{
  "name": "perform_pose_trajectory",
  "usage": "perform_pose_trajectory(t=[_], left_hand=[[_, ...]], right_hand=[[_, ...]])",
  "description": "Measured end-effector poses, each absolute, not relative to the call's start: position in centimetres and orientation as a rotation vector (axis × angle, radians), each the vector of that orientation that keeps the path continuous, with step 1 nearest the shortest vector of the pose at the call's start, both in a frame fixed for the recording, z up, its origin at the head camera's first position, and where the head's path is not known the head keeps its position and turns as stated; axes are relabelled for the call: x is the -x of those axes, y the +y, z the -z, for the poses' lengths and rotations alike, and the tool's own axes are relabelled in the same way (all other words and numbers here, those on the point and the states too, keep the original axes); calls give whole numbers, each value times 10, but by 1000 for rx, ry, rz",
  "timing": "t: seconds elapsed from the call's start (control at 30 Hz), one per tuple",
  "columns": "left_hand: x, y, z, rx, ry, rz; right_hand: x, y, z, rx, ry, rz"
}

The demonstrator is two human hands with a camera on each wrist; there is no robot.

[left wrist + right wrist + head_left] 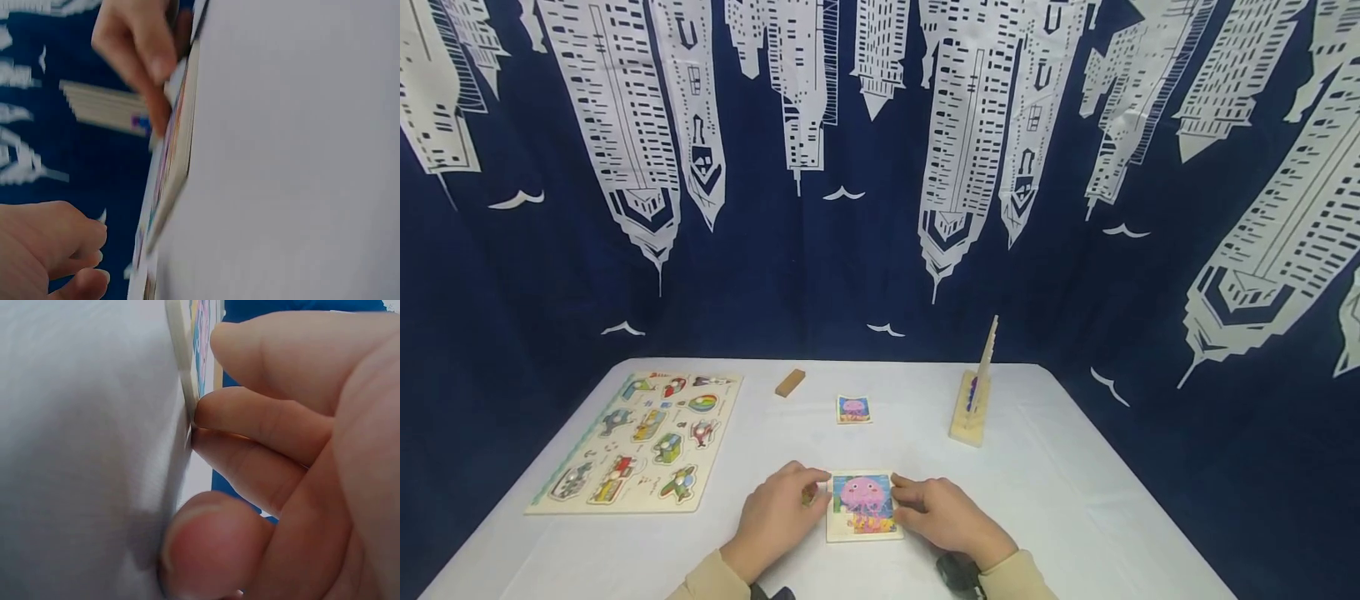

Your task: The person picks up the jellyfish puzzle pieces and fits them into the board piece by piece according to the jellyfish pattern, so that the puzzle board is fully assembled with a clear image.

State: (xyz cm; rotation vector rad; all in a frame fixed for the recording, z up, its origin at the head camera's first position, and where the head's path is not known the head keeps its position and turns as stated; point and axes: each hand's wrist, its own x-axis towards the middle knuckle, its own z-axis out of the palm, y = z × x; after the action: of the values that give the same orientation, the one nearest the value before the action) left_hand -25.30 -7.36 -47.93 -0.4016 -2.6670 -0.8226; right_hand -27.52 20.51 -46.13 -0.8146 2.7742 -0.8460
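A small square wooden jigsaw puzzle [862, 504] lies flat on the table, showing a pink jellyfish; bare wood shows at its lower left. Beside its left edge my left hand [782, 512] pinches a small olive-brown puzzle piece [808, 494] between thumb and forefinger. In the left wrist view the left hand [50, 250] appears with fingers bent, and the piece is hidden. Against the puzzle's right edge rests my right hand [947, 512]. The right wrist view shows fairly straight fingers [262, 419] touching the board's corner [187, 394].
A jellyfish picture card [853, 409] lies behind the puzzle. Farther back is a brown wooden block [790, 383]. At left lies a large vehicle peg puzzle [632, 442]; at right stands an upright wooden rack [973, 408]. A dark curtain [820, 275] hangs beyond the white table [760, 442].
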Motion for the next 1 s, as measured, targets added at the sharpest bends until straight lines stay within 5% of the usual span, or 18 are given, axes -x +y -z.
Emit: perform_pose_trajectory(t=[0.2, 1.0], left_hand=[[265, -102, 477, 146, -2726, 923], [267, -104, 491, 262, -2743, 885]], right_hand=[[274, 205, 458, 804, 2782, 832], [276, 204, 461, 808, 2765, 846]])
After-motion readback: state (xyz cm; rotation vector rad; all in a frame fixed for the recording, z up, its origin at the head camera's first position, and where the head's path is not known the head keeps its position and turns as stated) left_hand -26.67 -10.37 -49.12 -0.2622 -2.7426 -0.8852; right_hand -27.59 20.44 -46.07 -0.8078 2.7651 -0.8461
